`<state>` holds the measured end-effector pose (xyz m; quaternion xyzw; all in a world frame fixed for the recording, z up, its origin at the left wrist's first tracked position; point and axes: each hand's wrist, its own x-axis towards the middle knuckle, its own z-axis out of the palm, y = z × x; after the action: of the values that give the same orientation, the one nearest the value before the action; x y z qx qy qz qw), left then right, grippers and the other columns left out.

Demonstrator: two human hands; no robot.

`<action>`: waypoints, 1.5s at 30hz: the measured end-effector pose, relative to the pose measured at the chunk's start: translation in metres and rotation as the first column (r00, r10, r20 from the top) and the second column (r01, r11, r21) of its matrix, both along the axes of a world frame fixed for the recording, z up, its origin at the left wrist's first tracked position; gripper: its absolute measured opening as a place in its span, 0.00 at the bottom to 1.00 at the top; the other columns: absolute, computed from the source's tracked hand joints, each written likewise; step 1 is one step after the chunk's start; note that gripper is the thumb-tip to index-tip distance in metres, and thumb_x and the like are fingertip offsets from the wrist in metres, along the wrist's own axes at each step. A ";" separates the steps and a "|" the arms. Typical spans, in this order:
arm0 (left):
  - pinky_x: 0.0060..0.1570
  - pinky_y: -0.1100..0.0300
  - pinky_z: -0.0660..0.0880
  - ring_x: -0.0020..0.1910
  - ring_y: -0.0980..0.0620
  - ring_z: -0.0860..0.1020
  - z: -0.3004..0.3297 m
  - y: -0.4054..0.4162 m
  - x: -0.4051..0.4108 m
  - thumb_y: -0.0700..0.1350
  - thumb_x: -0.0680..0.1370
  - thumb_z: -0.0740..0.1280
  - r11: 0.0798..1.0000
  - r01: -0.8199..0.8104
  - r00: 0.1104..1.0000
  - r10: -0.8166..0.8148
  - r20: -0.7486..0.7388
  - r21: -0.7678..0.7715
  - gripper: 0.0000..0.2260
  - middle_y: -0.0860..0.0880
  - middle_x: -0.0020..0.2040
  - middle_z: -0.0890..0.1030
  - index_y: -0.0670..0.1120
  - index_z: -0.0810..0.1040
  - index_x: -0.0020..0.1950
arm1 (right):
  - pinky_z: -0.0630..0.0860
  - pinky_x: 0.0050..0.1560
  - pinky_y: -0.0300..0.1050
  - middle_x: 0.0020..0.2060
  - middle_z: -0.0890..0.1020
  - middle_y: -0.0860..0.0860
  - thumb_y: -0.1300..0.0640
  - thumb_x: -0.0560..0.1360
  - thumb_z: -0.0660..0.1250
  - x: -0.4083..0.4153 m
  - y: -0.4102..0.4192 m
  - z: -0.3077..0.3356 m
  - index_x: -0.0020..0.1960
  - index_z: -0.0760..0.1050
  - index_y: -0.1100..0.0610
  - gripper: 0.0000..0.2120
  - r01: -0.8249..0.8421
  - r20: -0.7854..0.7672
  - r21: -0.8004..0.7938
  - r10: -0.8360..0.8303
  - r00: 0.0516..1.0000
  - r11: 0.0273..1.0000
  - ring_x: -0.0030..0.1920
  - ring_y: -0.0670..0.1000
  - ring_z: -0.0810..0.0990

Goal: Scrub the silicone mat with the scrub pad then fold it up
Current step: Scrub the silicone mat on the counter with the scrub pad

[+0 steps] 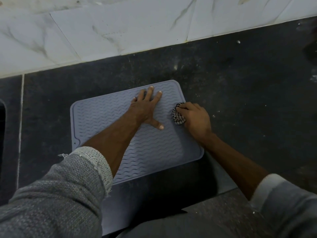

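A pale blue-grey silicone mat [96, 117] with raised wavy ridges lies flat on the dark counter [240, 93]. My left hand [145, 107] presses on the mat's upper middle, fingers spread and straight, thumb out to the right. My right hand [195, 117] sits at the mat's right edge and grips a small checkered black-and-white scrub pad [178, 115], which touches the mat. My left forearm covers part of the mat's lower left.
A white marble-tiled wall [120, 31] runs along the back of the counter. A dark opening [2, 134] shows at the far left edge. The counter's front edge [223, 191] is near my body, and white specks dot the counter on the right.
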<state>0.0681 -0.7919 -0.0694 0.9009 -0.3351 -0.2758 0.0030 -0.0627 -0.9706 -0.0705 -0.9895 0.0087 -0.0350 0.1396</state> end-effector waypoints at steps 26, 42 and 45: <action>0.71 0.38 0.46 0.76 0.40 0.38 0.005 0.000 -0.083 0.65 0.68 0.71 0.993 -0.037 0.999 0.036 -0.017 -0.111 0.53 0.47 0.78 0.36 0.51 0.38 0.78 | 0.70 0.60 0.53 0.64 0.74 0.55 0.58 0.73 0.66 -0.047 0.011 0.014 0.66 0.72 0.58 0.21 -0.082 -0.102 -0.044 0.078 0.992 0.996 0.61 0.58 0.73; 0.71 0.37 0.46 0.76 0.40 0.39 0.002 -0.001 -0.084 0.65 0.68 0.71 0.995 -0.047 0.999 0.047 -0.005 -0.089 0.53 0.47 0.78 0.36 0.50 0.37 0.78 | 0.70 0.62 0.55 0.64 0.75 0.56 0.57 0.71 0.70 -0.073 0.015 0.016 0.65 0.72 0.57 0.23 -0.080 -0.107 -0.037 0.076 0.991 0.996 0.62 0.57 0.72; 0.71 0.37 0.46 0.76 0.40 0.38 0.002 0.000 -0.083 0.65 0.68 0.70 0.995 -0.043 0.999 0.042 -0.009 -0.085 0.53 0.47 0.77 0.35 0.50 0.36 0.78 | 0.70 0.61 0.52 0.64 0.75 0.55 0.57 0.69 0.72 -0.088 0.012 0.020 0.65 0.72 0.57 0.25 -0.096 -0.157 -0.031 0.090 0.984 0.995 0.61 0.57 0.73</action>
<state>-0.0152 -0.7924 -0.0676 0.9059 -0.3273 -0.2642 0.0485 -0.1511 -0.9583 -0.0510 -0.9911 -0.0272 0.0485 0.1207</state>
